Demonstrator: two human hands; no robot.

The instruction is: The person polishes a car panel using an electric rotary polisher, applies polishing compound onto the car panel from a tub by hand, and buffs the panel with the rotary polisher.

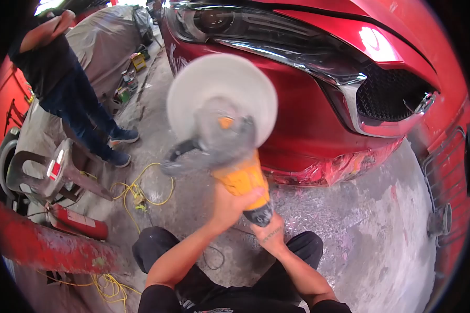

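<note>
I hold a yellow polisher (244,176) up in front of the car's corner, its round white pad (193,86) tilted toward me. My left hand (230,206) wraps round the yellow body, thumb across the top. Lower down, my right hand (270,233) is closed on the black rear end of the tool. The polisher's head and side handle (183,154) look smeared by motion. Behind the pad stands the red car bumper (292,120), with a scuffed lower edge. Whether the pad touches it I cannot tell.
A headlight (214,21) and black grille (386,94) sit above the bumper. On the left a person (70,78) stands beside a covered car (104,39). A yellow cord (128,195), a chair (52,167) and a red fire extinguisher (78,221) are near my left side.
</note>
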